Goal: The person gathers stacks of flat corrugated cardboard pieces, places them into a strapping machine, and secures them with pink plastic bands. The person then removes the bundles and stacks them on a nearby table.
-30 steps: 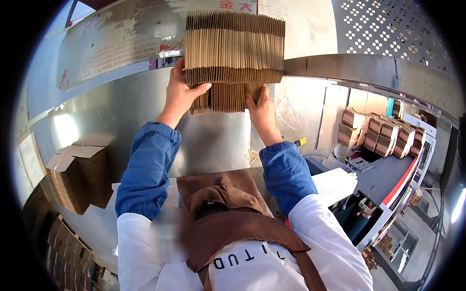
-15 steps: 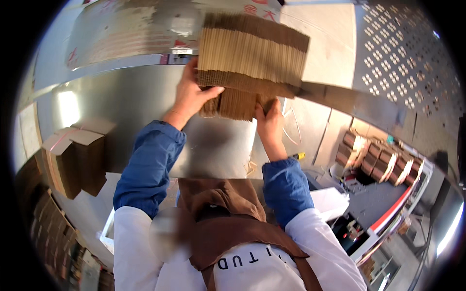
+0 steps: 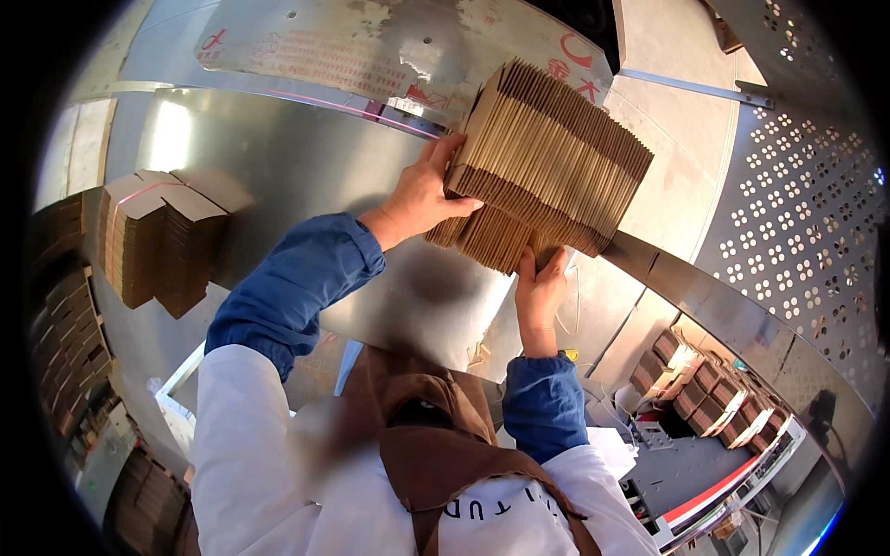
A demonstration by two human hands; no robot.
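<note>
The stack of flat cardboard blanks (image 3: 547, 167) sits up in front of me, held off the metal, tilted so its right end drops lower than its left. It is plain brown corrugated board, many thin sheets pressed face to face, their cut edges showing as fine ribs along the top and the near side; a shorter tongue of flaps hangs from its underside.

My left hand (image 3: 422, 199) grips the stack's left end, thumb laid across the near face and fingers wrapped behind it, clenched on the cardboard. My right hand (image 3: 540, 292) comes up from below, fingers pressed to the lower edge and the hanging flaps, bearing the weight there.

Behind the stack rises a shiny steel panel (image 3: 278, 157), with a bent metal ledge (image 3: 686, 283) running down to the right just past the stack's lower corner, so that side is close. Beyond the ledge stands a perforated metal sheet (image 3: 797, 213). To my left there is open steel surface before a second pile of folded cardboard (image 3: 158, 236), well apart. Lower right, rows of bundled boxes (image 3: 705, 385) lie far below.
</note>
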